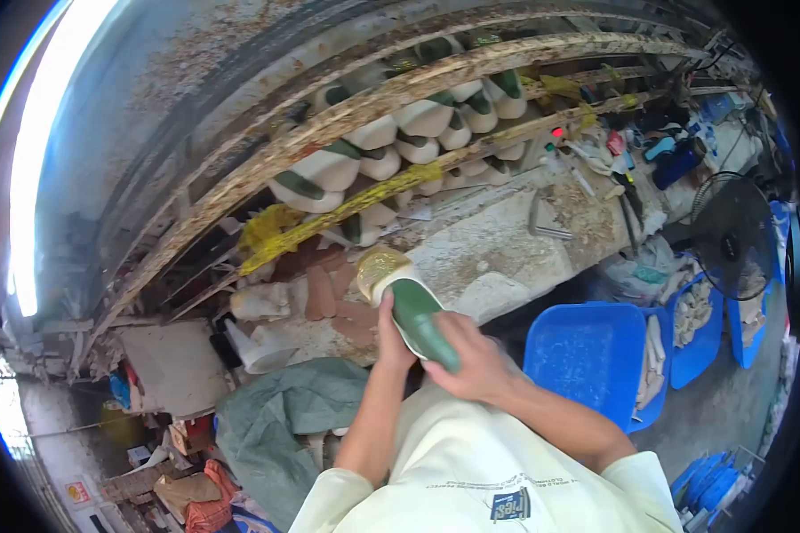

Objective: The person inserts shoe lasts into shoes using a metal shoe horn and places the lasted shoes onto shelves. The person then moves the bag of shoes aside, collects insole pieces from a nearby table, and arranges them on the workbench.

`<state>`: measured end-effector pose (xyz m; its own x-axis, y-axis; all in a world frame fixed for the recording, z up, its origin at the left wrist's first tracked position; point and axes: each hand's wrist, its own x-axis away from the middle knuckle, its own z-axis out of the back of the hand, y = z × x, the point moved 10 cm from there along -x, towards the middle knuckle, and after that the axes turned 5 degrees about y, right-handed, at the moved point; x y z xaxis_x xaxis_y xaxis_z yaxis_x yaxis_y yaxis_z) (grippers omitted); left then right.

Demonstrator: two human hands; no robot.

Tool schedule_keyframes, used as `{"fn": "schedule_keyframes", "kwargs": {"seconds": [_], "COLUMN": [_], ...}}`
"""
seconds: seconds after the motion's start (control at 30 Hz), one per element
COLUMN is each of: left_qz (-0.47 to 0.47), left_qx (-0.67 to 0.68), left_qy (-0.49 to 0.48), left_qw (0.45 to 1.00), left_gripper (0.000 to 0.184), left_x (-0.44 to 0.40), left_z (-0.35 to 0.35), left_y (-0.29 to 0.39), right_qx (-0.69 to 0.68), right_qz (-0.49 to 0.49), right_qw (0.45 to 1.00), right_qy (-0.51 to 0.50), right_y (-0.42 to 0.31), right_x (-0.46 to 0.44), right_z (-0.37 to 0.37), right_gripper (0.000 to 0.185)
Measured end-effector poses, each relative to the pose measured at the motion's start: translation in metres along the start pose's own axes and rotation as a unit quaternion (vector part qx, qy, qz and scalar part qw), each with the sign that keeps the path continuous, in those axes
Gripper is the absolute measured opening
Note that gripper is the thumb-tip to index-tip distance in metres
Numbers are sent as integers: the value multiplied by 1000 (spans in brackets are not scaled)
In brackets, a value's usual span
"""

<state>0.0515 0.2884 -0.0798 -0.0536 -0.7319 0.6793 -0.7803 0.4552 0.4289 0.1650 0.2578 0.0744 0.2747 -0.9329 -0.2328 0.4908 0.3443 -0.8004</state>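
A shoe (pixel 413 315) with a green underside or last, a pale rim and a shiny gold-yellow end is held in front of my body. My left hand (pixel 395 339) wraps its near left side, the thumb lying along the edge. My right hand (pixel 473 357) is closed over the lower right end, its fingers across the green surface and slightly blurred. Behind the shoe runs a worn, stained workbench (pixel 458 253). Brown flat pieces (pixel 327 289) lie on it, left of the shoe.
Above the bench, a rusty rack (pixel 436 84) holds several white-and-green shoes (pixel 425 115). Blue bins (pixel 578 355) stand at right, some with pale pieces inside. A black fan (pixel 731 235) is beyond them. Green cloth (pixel 293 417) drapes at left. A metal tool (pixel 551 229) lies on the bench.
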Motion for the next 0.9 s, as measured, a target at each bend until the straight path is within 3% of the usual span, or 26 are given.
{"fn": "schedule_keyframes", "kwargs": {"seconds": [0.07,0.13,0.2,0.23,0.27,0.3,0.33,0.4,0.47,0.5,0.57,0.6,0.63,0.7,0.77,0.8,0.83,0.9], "left_qz": [28,149,180,173,166,146,119,87,60,36,-9,-44,-78,-126,-143,-146,-148,-152], "left_qx": [-46,-115,-108,-74,-41,-24,-21,-5,5,-19,-68,-86,-106,-188,-217,-215,-214,-249], "left_qy": [-14,15,12,22,33,58,48,41,31,80,94,103,100,144,135,119,102,83], "left_qw": [998,982,978,982,985,987,992,995,998,996,993,990,986,963,956,958,960,953], "left_gripper": [36,29,34,37,41,47,49,53,65,82,92,94,96,100,103,103,103,102], "left_x": [9,-4,-1,8,17,22,24,30,39,40,43,43,37,39,31,29,27,28], "left_z": [4,53,81,87,88,87,91,97,82,91,79,78,73,66,64,61,57,42], "left_y": [-4,-42,-69,-74,-74,-68,-61,-51,-39,-39,-26,-21,-14,1,8,7,6,8], "right_qx": [177,121,81,-97,-268,-181,-90,283,416,454,332,160,156,-88,-197,-214,-167,12], "right_qz": [96,111,124,14,-99,-140,-200,-221,-47,13,-233,-319,-317,-392,-82,52,-50,7], "right_qw": [965,927,907,924,900,965,973,930,897,876,911,932,934,908,969,959,938,929], "right_qy": [-167,-338,-393,-369,-328,-129,70,78,143,163,71,58,52,-120,-121,-177,-301,-370], "right_y": [11,20,28,52,89,177,256,381,397,391,406,396,360,278,131,89,85,74], "right_x": [-2,15,18,4,-10,-41,-56,-60,-54,-49,-34,-31,-34,-11,-33,-27,-14,-12], "right_z": [-35,-58,-50,-33,-17,7,40,67,57,47,32,18,20,-12,4,-1,-15,-30], "right_gripper": [71,74,66,48,31,29,27,35,35,35,29,24,24,19,26,33,28,23]}}
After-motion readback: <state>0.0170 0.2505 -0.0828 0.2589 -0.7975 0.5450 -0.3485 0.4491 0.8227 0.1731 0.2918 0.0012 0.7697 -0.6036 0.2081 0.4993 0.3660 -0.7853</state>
